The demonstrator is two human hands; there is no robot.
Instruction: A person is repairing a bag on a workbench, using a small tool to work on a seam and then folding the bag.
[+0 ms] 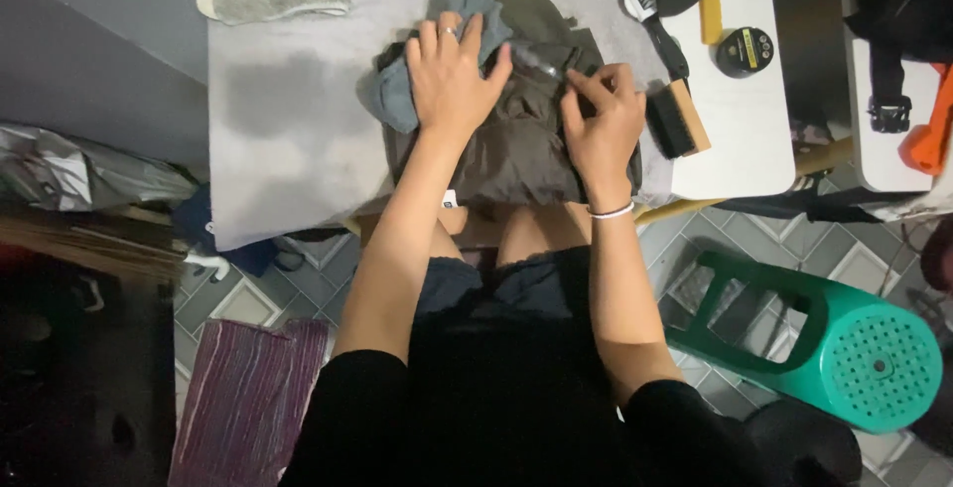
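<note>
Grey cloth covers a low table [278,130] above a tiled floor, seen from the head camera. At its near edge lies a dark olive-brown garment [516,139], partly folded and still rumpled. On it the left hand [452,75] presses flat with fingers spread, over a bunched grey-blue cloth [397,90]. Just right, the right hand [601,120] pinches the garment's fabric. A wooden-backed black brush [678,118] lies beside it; a green plastic stool [814,333] lies tipped nearby.
</note>
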